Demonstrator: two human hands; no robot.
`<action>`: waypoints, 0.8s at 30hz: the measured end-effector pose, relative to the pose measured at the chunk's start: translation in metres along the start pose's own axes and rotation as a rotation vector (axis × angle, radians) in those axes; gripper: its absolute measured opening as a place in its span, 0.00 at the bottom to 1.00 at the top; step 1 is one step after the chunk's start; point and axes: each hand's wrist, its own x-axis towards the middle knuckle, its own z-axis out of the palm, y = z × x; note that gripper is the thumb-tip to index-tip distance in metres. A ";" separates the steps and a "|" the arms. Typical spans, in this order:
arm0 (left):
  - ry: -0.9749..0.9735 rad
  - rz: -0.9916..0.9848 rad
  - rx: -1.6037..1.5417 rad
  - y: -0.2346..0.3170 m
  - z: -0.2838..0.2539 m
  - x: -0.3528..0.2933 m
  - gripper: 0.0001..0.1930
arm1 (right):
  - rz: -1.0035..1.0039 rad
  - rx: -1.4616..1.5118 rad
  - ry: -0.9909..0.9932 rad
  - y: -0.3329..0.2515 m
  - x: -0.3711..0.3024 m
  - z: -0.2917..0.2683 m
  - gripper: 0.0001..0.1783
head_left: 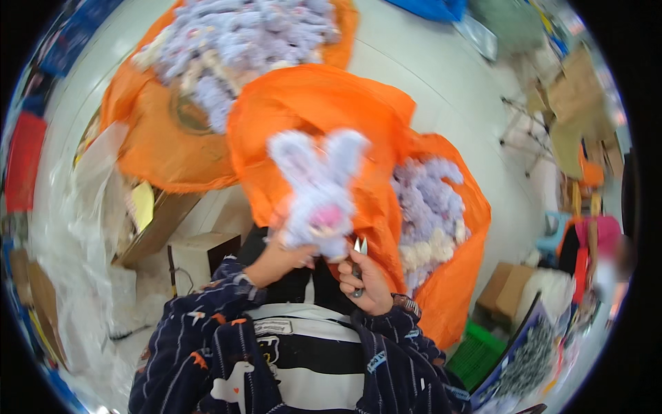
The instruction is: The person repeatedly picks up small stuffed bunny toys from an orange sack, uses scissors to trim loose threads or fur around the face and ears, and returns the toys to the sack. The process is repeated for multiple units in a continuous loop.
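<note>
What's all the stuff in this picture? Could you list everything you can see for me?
Plush rabbit: one, lilac with pink, at the centre, blurred
Snips: one pair, silver blades, right of the rabbit
Plush heaps: two, lilac and cream, upper left and right of centre
Orange sacking: pieces uncertain, under and around the plush
Plastic sheeting: count unclear, clear, left
Red container: one, red, left edge
Green basket: one, green, lower right
Co-worker: one, pink clothing, right edge
Other rim clutter: uncountable, mixed colours, too blurred
Jacket: one, dark, patterned, bottom
Left grip: one, bare, holding the rabbit
Right grip: one, bare, holding the snips
</note>
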 end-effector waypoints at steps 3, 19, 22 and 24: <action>0.107 -0.261 -0.435 0.038 -0.034 0.016 0.16 | -0.254 -0.389 0.200 -0.021 -0.021 0.021 0.15; 0.123 0.423 1.019 0.018 -0.027 0.096 0.07 | -0.713 -0.848 1.279 -0.133 -0.002 -0.283 0.17; 0.144 0.591 1.208 0.006 -0.010 0.099 0.06 | -0.788 -0.836 1.234 -0.153 0.031 -0.279 0.18; 0.163 0.566 1.187 0.009 -0.011 0.101 0.05 | -0.741 -0.678 1.197 -0.171 0.059 -0.262 0.17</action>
